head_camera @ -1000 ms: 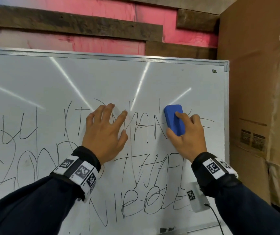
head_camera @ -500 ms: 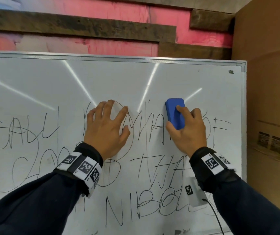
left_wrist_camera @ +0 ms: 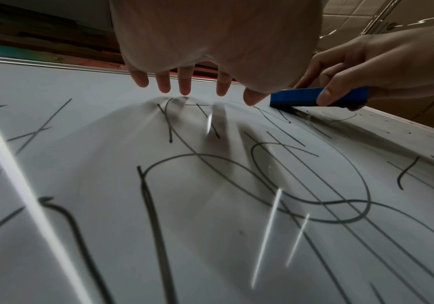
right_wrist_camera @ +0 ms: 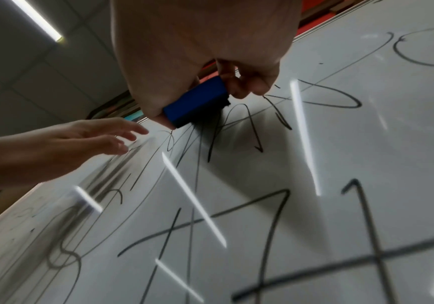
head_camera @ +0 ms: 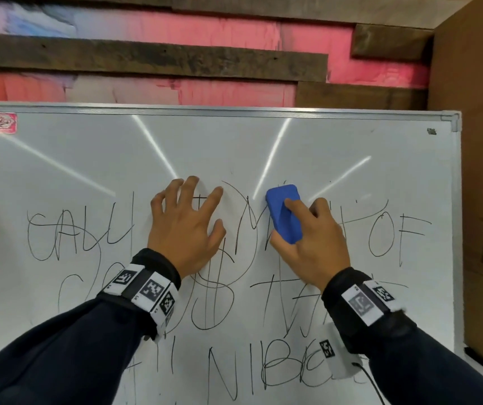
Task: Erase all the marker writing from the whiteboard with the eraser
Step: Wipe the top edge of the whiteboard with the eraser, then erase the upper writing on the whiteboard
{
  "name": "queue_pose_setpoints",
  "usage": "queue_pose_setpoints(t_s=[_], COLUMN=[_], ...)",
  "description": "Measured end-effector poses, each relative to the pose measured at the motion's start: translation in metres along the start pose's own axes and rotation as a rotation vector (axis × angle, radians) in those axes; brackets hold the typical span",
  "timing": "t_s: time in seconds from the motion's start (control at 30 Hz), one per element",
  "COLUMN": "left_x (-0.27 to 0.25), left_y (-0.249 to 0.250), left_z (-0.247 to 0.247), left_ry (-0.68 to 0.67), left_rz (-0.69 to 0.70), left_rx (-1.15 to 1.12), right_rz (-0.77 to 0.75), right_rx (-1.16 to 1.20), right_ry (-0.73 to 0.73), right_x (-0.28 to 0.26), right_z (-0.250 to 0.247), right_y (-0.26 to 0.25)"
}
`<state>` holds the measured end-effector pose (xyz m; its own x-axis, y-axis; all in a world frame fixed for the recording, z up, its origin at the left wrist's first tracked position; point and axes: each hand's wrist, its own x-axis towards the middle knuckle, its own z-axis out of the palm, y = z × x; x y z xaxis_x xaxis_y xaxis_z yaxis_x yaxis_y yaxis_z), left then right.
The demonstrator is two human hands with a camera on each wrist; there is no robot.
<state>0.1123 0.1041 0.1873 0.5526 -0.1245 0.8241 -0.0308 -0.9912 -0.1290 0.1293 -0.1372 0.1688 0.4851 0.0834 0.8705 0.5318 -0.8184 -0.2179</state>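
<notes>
One eraser [head_camera: 284, 216] gripped by right hand [head_camera: 310, 244]; left hand [head_camera: 184, 229] spread flat on one whiteboard [head_camera: 88, 159].

Whiteboard [head_camera: 351, 147] marker writing: "CALL", "OF", "NIB…" legible; rest overwritten; corner sticker [head_camera: 0, 123] unreadable

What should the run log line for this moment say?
right hand: grips blue eraser on whiteboard | left hand: flat on board | writing: mostly unerased
</notes>
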Motion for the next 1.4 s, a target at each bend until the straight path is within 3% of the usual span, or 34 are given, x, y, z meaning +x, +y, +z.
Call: queue_pose_setpoints(t_s=[0.13,0.33,0.5,0.7,0.87,0.93,1.07,1.4], left_x=[-0.004,-0.006,-0.006,-0.014,-0.009,-0.004,0.003,0.036], left_y=[-0.006,-0.019,-0.028,-0.022,-0.005,0.006,0.02,0.036], left_z=[0.0,-0.002,-0.007,-0.01,-0.015,-0.018,-0.018,-0.017], left_ry=[0.011,0.026,0.008,0.039,0.092,0.044,-0.053,-0.039], left_rz=[-0.018,-0.072,-0.101,-0.091,-0.021,-0.027,-0.095,-0.213], left_rx=[-0.016,-0.055,-0.069,-0.15,-0.479,-0.635,-0.718,-0.658], right_rz=[0.08,0.041,0.052,0.0,-0.006,-0.014,-0.035,-0.03], right_rx=[0.012,0.011,0.036,0.004,0.031,0.072,0.144,0.287], right_ry=[0.082,0.014,0.058,-0.092,-0.021,-0.016,-0.036,0.077], right_x=[0.023,-0.01,0.028,-0.014,0.013,0.015,-0.015,0.008], right_z=[-0.002,0.004,0.006,0.026,0.03,0.033,0.041,0.048], right_y=[-0.004,-0.011,-0.032,-0.056,-0.069,-0.076,-0.077,-0.068])
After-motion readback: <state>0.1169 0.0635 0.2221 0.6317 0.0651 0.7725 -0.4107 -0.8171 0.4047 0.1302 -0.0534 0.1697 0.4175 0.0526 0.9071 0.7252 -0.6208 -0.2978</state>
